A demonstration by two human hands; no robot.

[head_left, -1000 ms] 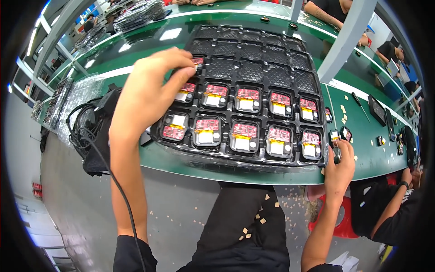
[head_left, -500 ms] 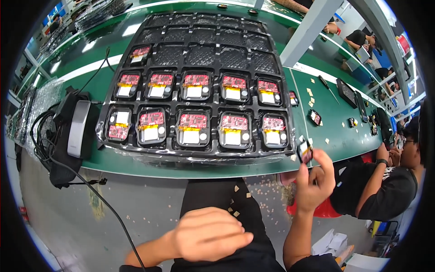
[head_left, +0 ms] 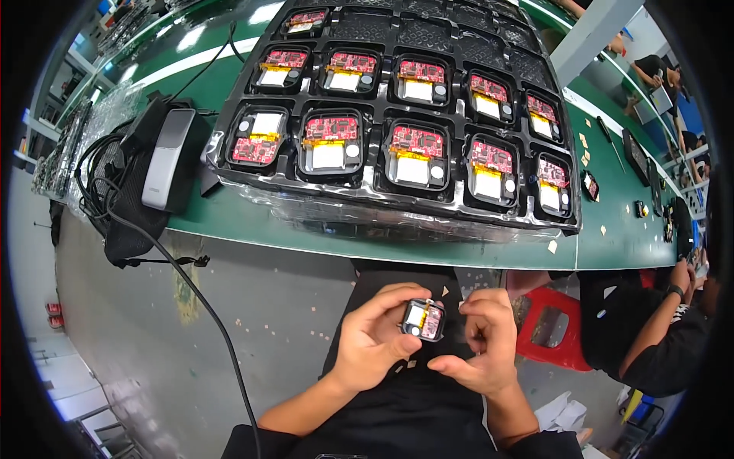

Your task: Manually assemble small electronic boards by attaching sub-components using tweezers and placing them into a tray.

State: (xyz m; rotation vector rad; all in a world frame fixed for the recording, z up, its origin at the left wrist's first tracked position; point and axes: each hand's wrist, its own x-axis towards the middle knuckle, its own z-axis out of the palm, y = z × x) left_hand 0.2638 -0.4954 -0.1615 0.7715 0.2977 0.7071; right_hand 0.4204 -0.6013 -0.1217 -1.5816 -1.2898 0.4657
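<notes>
My left hand [head_left: 365, 346] grips a small open device case [head_left: 423, 320] between thumb and fingers, above my lap. The case is black and rounded, with a red circuit board, a white block and a strip of yellow tape inside. Just to its right, my right hand [head_left: 493, 348] is held with curled fingers and the thumb apart, not touching the case. Beyond my hands, a black moulded tray [head_left: 306, 177] sits on the bench, its nearer pockets filled with similar open devices [head_left: 417, 157]. Farther pockets in the tray hold nothing.
The green bench [head_left: 321, 243] runs across in front of me. At left lie a grey-and-black box-shaped device [head_left: 168, 157] and a coiled black cable [head_left: 202, 294] hanging down. A screwdriver [head_left: 609, 138] and small parts lie at right. A red stool [head_left: 547, 336] and a co-worker [head_left: 638, 329] are at right.
The device case has passed from my right hand at the bench edge to my left hand over my lap. My right hand has come down and inward. The view has shifted.
</notes>
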